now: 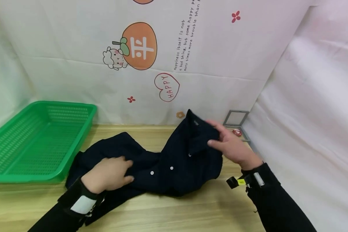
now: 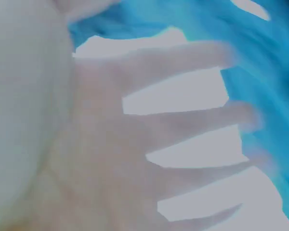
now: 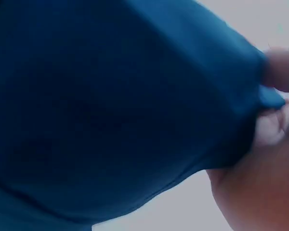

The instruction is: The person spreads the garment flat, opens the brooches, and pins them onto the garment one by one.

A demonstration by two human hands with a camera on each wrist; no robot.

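A dark navy shirt (image 1: 177, 174) with white buttons lies bunched on the wooden table, its collar end lifted at the right. My right hand (image 1: 232, 145) pinches the cloth near the collar between thumb and fingers; in the right wrist view the raised shirt (image 3: 125, 110) hides part of that hand (image 3: 260, 183). Over the left part of the shirt is my left hand (image 1: 110, 174), palm down. Its fingers look spread and fairly straight in the left wrist view, where the hand (image 2: 120, 125) is blurred. Whether it touches the cloth cannot be told.
At the left stands a green plastic basket (image 1: 88, 129), its side close to the shirt. A small grey frame-like box (image 1: 235, 111) with a red and white item (image 1: 236, 132) sits at the back right. Printed white cloth (image 1: 208, 48) hangs behind the table (image 1: 174, 216).
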